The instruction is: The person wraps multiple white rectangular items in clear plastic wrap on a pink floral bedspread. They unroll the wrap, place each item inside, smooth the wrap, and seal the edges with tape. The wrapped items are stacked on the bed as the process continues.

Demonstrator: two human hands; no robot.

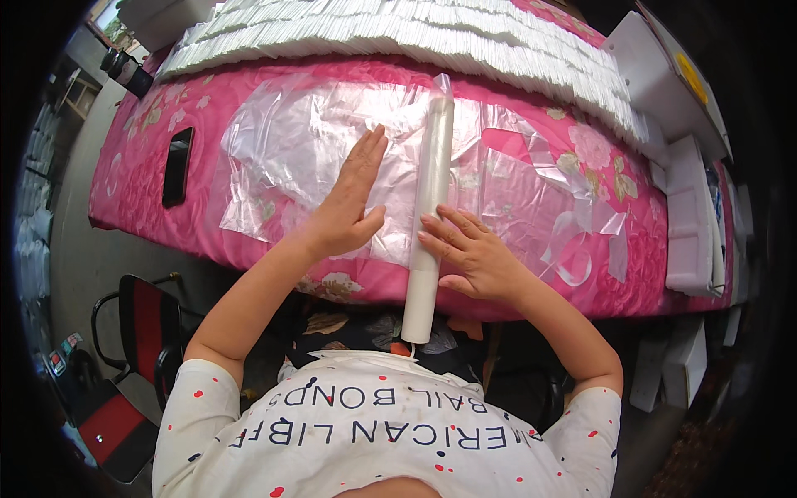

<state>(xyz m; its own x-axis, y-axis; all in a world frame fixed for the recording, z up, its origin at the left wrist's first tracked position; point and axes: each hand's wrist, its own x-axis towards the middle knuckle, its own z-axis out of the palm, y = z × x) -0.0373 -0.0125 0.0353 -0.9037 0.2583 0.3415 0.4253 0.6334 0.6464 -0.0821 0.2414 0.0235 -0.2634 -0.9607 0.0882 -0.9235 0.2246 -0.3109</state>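
Note:
A whitish cylindrical roll [433, 168] with clear plastic film around it lies lengthwise before me, its near end projecting past the table edge. Crinkled transparent plastic film [299, 134] spreads to its left, and cut clear plastic [517, 199] lies to its right. My left hand [358, 193] is over the left film, flat and edge-on, thumb apart, holding nothing; whether it touches the film is unclear. Fingertips of my right hand [473, 255] rest on the roll's right side, the fingers spread and not wrapped around it.
A pink floral cloth [205, 230] covers the table. Rows of stacked white packets [386, 37] line the far side. A black phone [178, 167] lies left, near a dark bottle [127, 71]. White foam boxes [691, 218] stand right. A red-and-black chair [149, 324] is at lower left.

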